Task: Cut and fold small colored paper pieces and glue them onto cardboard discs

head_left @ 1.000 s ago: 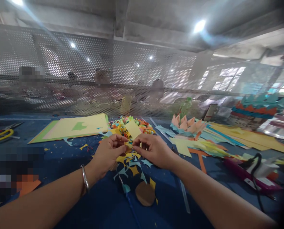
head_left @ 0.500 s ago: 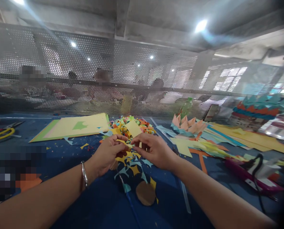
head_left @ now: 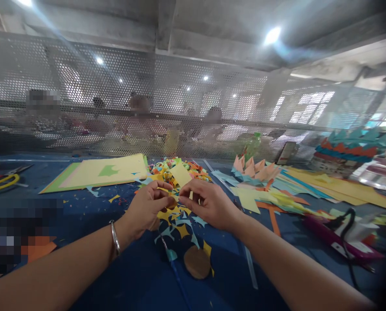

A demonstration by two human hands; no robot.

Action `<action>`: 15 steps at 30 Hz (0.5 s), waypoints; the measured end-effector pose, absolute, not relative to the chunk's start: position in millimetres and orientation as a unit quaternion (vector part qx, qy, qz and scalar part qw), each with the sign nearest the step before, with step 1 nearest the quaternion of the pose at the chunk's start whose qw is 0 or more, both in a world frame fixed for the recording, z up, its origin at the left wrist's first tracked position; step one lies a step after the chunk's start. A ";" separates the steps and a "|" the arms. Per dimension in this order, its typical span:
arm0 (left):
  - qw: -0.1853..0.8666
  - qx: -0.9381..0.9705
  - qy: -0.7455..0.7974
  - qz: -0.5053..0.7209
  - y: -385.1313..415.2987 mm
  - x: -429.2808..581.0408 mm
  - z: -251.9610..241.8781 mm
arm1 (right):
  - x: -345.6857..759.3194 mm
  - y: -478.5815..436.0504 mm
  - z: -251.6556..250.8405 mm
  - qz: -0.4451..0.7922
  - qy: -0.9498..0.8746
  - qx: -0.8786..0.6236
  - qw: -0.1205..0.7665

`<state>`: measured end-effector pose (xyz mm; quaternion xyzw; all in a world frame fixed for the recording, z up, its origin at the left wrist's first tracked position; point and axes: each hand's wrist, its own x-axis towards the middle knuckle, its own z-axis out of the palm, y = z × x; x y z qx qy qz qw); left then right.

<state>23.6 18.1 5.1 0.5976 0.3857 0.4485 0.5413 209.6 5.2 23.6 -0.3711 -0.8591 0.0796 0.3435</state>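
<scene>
My left hand and my right hand meet at the middle of a blue table. Both pinch a small yellow paper piece between thumb and fingers. Right under them lies a dark tube covered with yellow and light-blue paper shapes, its brown round end turned toward me. A silver bangle sits on my left wrist. Behind the hands is a heap of coloured paper scraps with a pale yellow slip on top.
Yellow and green sheets lie at the back left, with yellow-handled scissors farther left. On the right are orange folded paper points, yellow and blue sheets and a pink glue gun with a black cord. A perforated metal screen stands behind, people beyond it.
Both hands stay together over the decorated tube, their fingers shifting slightly on the small yellow piece. Nothing else has moved.
</scene>
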 end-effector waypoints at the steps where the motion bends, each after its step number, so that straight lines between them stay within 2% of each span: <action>1: 0.518 0.614 0.387 0.453 18.5 23.4 4.2 | 209.2 5.5 24.2 0.096 -0.851 -0.386 0.344; 4: 0.475 0.658 0.366 0.456 20.5 22.8 -0.3 | 208.0 6.8 25.7 0.130 -0.837 -0.412 0.337; 8: 0.472 0.671 0.350 0.453 20.9 23.4 -2.4 | 207.3 7.4 26.4 0.149 -0.836 -0.410 0.332; 15: 0.597 0.574 0.351 0.437 13.8 27.0 5.6 | 208.9 6.2 25.3 0.156 -0.823 -0.402 0.370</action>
